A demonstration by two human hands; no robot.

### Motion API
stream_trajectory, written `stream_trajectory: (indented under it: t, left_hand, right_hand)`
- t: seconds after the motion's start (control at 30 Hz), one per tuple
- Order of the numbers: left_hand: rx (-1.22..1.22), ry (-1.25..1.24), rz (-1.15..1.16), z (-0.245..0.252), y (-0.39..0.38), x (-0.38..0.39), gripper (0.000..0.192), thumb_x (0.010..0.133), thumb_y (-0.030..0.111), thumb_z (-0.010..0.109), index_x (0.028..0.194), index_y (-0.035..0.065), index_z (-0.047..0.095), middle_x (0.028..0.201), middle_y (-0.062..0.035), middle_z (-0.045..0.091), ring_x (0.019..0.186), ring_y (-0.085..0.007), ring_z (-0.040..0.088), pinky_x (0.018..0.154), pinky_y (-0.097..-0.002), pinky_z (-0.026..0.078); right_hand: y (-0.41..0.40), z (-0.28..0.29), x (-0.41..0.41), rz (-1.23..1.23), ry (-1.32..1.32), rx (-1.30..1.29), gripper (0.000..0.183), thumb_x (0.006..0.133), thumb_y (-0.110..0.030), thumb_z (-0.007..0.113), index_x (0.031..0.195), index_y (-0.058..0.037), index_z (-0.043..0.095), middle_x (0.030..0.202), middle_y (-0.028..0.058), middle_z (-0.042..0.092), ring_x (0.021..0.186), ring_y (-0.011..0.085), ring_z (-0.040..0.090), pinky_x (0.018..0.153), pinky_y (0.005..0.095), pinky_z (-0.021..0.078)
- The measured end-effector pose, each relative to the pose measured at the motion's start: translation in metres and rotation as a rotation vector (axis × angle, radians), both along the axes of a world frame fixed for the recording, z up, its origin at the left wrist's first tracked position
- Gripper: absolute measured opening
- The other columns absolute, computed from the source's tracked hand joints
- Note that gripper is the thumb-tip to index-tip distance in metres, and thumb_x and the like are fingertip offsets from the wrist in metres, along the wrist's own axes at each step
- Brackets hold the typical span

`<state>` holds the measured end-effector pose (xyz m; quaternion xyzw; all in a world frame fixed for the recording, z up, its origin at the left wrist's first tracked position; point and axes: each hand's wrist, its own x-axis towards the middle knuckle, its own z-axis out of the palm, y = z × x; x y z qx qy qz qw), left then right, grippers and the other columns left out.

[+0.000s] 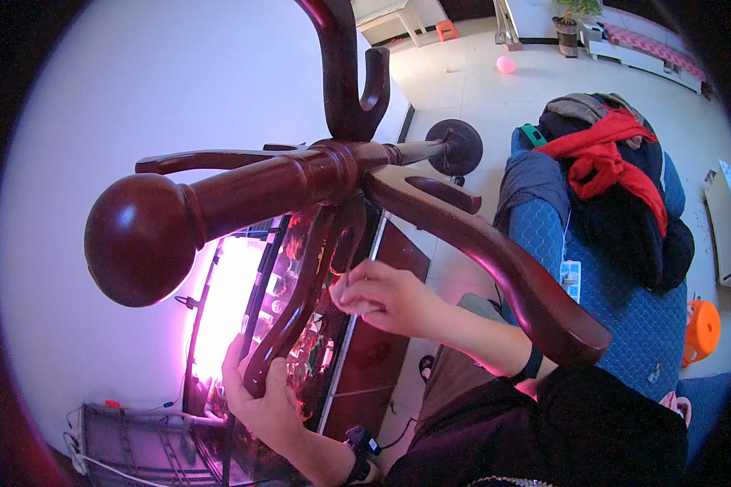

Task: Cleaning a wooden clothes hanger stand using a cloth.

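Observation:
A dark red-brown wooden coat stand point(256, 189) stands upright close before me, with a ball finial at its top and curved hook arms around its post. My left hand point(268, 395) has thumb and fingers around the outer tip of the lower hook arm point(298, 310). Beside the short inner prong of that same arm is my right hand point(396, 298), its fingers curled around a small pale wad point(345, 299), perhaps cloth or tissue. Far below, the stand's round dark base point(457, 147) rests on the floor.
A glass tank with a bright pink-white lamp point(234, 298) stands below the hook arm. Its dark red cabinet point(377, 329) is close under my hands. A blue quilted sofa point(609, 329) bears clothes, a red garment point(609, 152) and a power strip point(571, 280). An orange stool point(700, 333) stands beyond.

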<state>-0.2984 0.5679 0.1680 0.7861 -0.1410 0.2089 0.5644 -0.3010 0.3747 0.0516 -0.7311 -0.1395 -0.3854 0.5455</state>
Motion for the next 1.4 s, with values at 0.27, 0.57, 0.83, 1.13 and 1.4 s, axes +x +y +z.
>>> stream_trajectory:
  t: [0.27,0.57,0.83,1.13,1.4]
  left_hand:
    - [0.012,0.080,-0.039,-0.003,0.004,-0.003,0.057,0.076,-0.010,0.068,0.130,0.0007,0.054,0.091,-0.0106,0.068,0.056,-0.0064,0.052,0.046,-0.0173,0.036]
    - [0.029,0.052,-0.044,-0.005,0.011,-0.002,0.057,0.076,-0.010,0.068,0.130,0.0006,0.054,0.093,-0.0112,0.068,0.061,-0.0079,0.056,0.051,-0.0176,0.041]
    - [0.026,0.053,-0.044,-0.010,0.020,0.002,0.057,0.073,-0.011,0.070,0.127,-0.0007,0.056,0.098,-0.0141,0.068,0.081,-0.0190,0.068,0.072,-0.0250,0.055]
    - [0.137,-0.127,-0.073,-0.023,0.027,0.006,0.035,0.067,-0.007,0.074,0.101,-0.0005,0.067,0.083,-0.0040,0.066,0.068,-0.0087,0.058,0.062,-0.0222,0.046]
    - [0.302,-0.293,-0.124,-0.010,0.017,0.000,0.033,0.078,0.007,0.072,0.110,0.0000,0.064,0.095,-0.0078,0.069,0.080,-0.0191,0.064,0.072,-0.0308,0.052]
  right_hand:
    - [-0.018,0.015,0.008,-0.546,-0.215,-0.296,0.032,0.078,-0.008,0.070,0.109,-0.0045,0.064,0.112,0.0102,0.062,0.108,0.0278,0.060,0.082,0.0364,0.0543]
    - [-0.029,0.020,-0.002,0.184,-0.016,-0.037,0.020,0.081,-0.006,0.072,0.100,-0.0034,0.066,0.104,0.0128,0.069,0.094,0.0299,0.068,0.080,0.0366,0.0558]
    - [-0.023,0.026,-0.010,0.047,-0.043,-0.058,0.020,0.083,-0.003,0.070,0.102,-0.0057,0.066,0.107,0.0114,0.068,0.089,0.0261,0.069,0.077,0.0334,0.0559]
    - [-0.071,-0.015,-0.074,0.442,0.433,0.556,0.016,0.089,-0.010,0.068,0.102,-0.0011,0.066,0.101,0.0108,0.068,0.085,0.0171,0.067,0.071,0.0318,0.0536]
    - [-0.091,-0.053,-0.128,0.149,0.666,0.526,0.021,0.088,-0.021,0.069,0.100,-0.0042,0.068,0.092,0.0127,0.069,0.089,0.0160,0.067,0.079,0.0348,0.0539]
